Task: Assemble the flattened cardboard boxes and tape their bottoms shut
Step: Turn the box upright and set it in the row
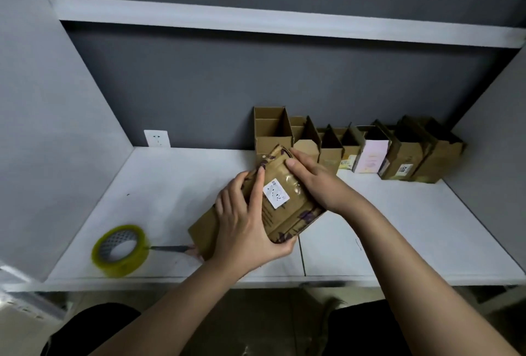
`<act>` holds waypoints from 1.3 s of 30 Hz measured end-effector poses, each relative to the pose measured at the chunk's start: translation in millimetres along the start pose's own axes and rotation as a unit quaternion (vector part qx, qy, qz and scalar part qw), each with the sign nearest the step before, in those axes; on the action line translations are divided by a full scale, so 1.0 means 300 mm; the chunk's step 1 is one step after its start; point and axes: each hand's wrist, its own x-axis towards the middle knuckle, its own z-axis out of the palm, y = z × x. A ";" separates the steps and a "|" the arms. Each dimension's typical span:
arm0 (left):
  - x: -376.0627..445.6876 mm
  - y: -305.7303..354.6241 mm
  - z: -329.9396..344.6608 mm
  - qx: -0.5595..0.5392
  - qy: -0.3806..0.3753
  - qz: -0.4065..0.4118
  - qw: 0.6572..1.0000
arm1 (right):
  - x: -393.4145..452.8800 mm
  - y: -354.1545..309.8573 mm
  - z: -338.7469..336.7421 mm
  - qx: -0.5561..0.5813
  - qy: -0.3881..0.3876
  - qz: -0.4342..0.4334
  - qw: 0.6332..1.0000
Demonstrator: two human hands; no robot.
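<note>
While both hands (pixel 244 230) (pixel 316 182) grip the box (pixel 281 202), L fingers (pixel 257 185) hide its near face.

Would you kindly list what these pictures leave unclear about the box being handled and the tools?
- Head view: the held box hides its own underside; its tape cannot be judged.
- White label: print too small.
- Dark tool beside the tape roll: handle hidden under the box.

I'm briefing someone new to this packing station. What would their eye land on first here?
First, the cardboard box held up at the centre, with the left hand gripping its near side and the right hand on its far end. Next, the row of assembled boxes standing open against the back wall on the right, then the roll of yellowish tape near the table's front left edge.
</note>
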 end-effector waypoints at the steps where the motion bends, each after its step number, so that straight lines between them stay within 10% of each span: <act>1: -0.001 -0.001 -0.014 0.011 -0.002 0.003 1.000 | -0.008 -0.004 0.008 0.001 0.005 -0.009 1.000; 15: -0.001 -0.065 -0.134 0.048 -0.002 0.081 0.996 | -0.067 0.038 -0.020 0.055 -0.220 -0.036 0.973; 33: 0.010 -0.092 -0.187 0.082 0.029 0.110 0.990 | -0.044 0.013 0.115 0.187 0.029 0.027 0.982; 39: -0.008 -0.111 -0.192 0.064 0.032 0.120 0.990 | -0.054 0.013 0.107 0.221 -0.021 0.054 0.973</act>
